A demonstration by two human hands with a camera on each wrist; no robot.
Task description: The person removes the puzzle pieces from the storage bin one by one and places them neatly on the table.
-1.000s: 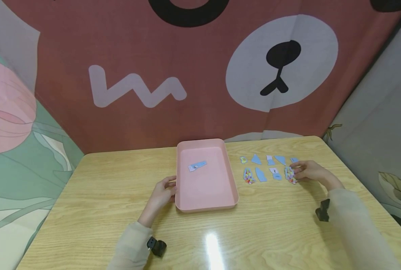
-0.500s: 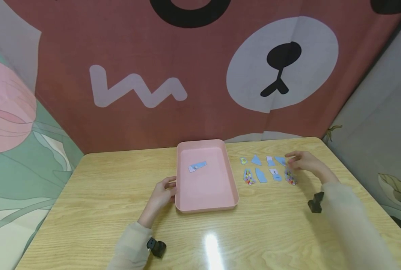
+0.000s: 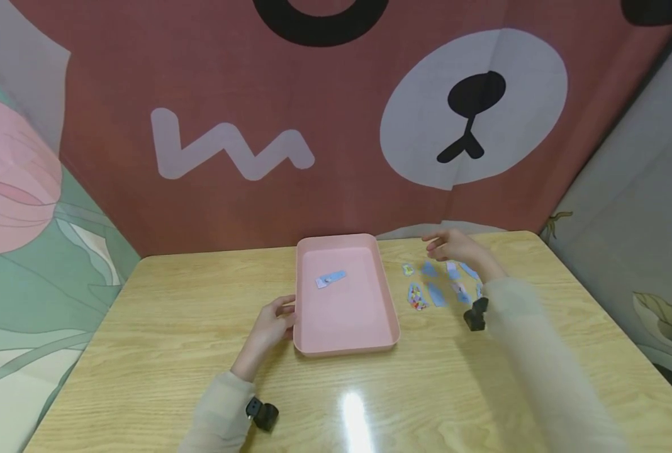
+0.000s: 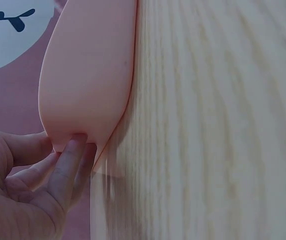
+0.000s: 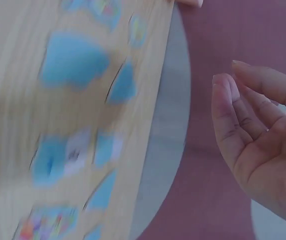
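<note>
The pink tray (image 3: 346, 321) has one blue and white puzzle piece (image 3: 331, 279) lying in it. My left hand (image 3: 269, 324) rests at the tray's left side, fingertips touching the outer wall. In the left wrist view its fingers (image 4: 65, 170) are fairly straight against the wall. My right hand (image 3: 457, 248) hovers over the back row of puzzle pieces, right of the tray. Nothing shows between its loosely bent fingers in the right wrist view. Below it lie a blue triangular piece (image 5: 123, 84), a blue and white piece (image 5: 63, 157) and a multicoloured piece (image 3: 417, 297).
The puzzle pieces lie in two rows on the wooden table (image 3: 200, 302). A printed cloth (image 3: 245, 207) hangs along the table's back edge. Small black cameras (image 3: 262, 415) sit on both wrists.
My right hand has lifted from the pieces at the far right and moved left over the back row. The left hand and tray have not moved.
</note>
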